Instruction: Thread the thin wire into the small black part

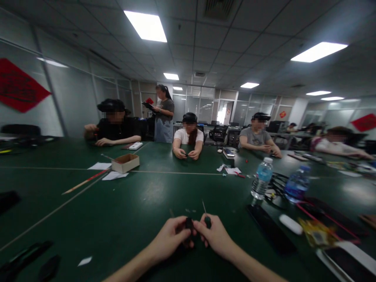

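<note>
From the near side of the table [117, 219], both bare forearms [139, 261] slant inward; the left hand [175, 232] pinches, thumb against bent fingers, beside the curled right hand [216, 232], their fingertips perhaps touching.

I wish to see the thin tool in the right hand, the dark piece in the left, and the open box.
Thin tool [208, 222], head view: its dark handle.
Dark piece [188, 223], head view: its upper part.
Open box [132, 164], head view: an outer wall.

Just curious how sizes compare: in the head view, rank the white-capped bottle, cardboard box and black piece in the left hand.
1. White-capped bottle
2. Cardboard box
3. Black piece, in the left hand, partly covered
</note>
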A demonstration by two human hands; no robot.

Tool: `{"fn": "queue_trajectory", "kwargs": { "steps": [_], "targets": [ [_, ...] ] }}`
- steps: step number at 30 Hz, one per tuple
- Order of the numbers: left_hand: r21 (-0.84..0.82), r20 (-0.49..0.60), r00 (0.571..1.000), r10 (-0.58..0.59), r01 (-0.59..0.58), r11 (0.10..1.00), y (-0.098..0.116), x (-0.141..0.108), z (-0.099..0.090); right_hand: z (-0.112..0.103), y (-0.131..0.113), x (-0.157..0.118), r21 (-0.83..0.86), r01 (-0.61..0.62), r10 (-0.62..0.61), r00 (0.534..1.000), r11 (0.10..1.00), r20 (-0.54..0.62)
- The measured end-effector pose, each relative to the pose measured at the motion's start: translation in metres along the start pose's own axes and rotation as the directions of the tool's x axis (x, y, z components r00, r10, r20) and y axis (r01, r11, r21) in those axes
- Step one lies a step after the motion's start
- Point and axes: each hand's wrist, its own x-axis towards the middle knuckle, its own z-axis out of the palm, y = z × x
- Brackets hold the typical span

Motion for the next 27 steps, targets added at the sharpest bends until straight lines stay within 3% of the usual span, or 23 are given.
{"fn": "queue_trajectory", "kwargs": {
  "steps": [8, 12, 16, 23, 27],
  "targets": [
    [-0.102, -0.116, 0.991, -0.071, 0.059, 0.993, -0.012, 0.005, -0.007, 0.002, -0.008, -0.005, -0.111, 0.016, -0.016, 1.000, 0.994, 0.007],
    [-0.187, -0.237, 0.969, -0.077, 0.033, 0.982, -0.017, 0.007, -0.010, 0.006, -0.019, -0.015, -0.340, 0.140, -0.172, 0.983, 0.930, -0.064],
    [-0.245, -0.319, 0.945, -0.067, -0.015, 0.969, -0.018, 0.009, -0.010, 0.004, -0.023, -0.022, -0.514, 0.218, -0.285, 0.957, 0.830, -0.054],
    [-0.266, -0.291, 0.953, -0.085, 0.005, 0.964, -0.015, 0.009, -0.009, -0.025, -0.016, -0.014, -0.683, 0.193, -0.320, 0.946, 0.704, -0.062],
    [-0.296, -0.277, 0.957, -0.084, -0.002, 0.955, -0.016, 0.010, -0.010, -0.028, -0.015, -0.013, -0.724, 0.207, -0.342, 0.939, 0.658, -0.042]
  ]
}}
